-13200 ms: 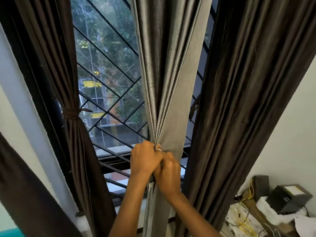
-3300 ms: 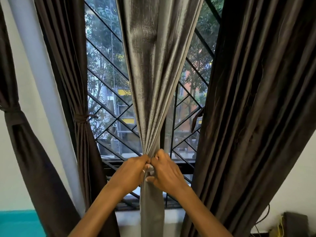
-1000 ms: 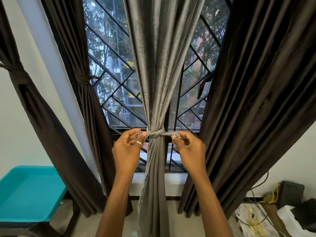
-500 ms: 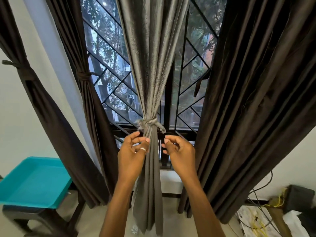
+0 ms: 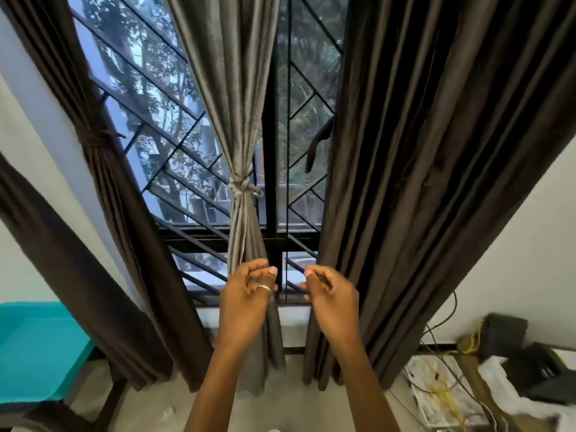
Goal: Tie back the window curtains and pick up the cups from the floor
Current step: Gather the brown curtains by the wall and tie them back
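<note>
Above your fingers (image 5: 254, 265), the grey curtain (image 5: 230, 88) hangs knotted. Your left hand (image 5: 246, 304) and right hand (image 5: 335, 302) hover loosely curled, holding nothing. Likely next: gather the 1 untied dark curtain (image 5: 420, 182) just right of your fingers.

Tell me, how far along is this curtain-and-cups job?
Done: the grey curtain is knotted at its middle, and the dark left curtain is tied too. In hand: nothing; the left hand and right hand hover empty below the knot. Left: the dark right curtain hangs loose, and no cups are in view.
</note>
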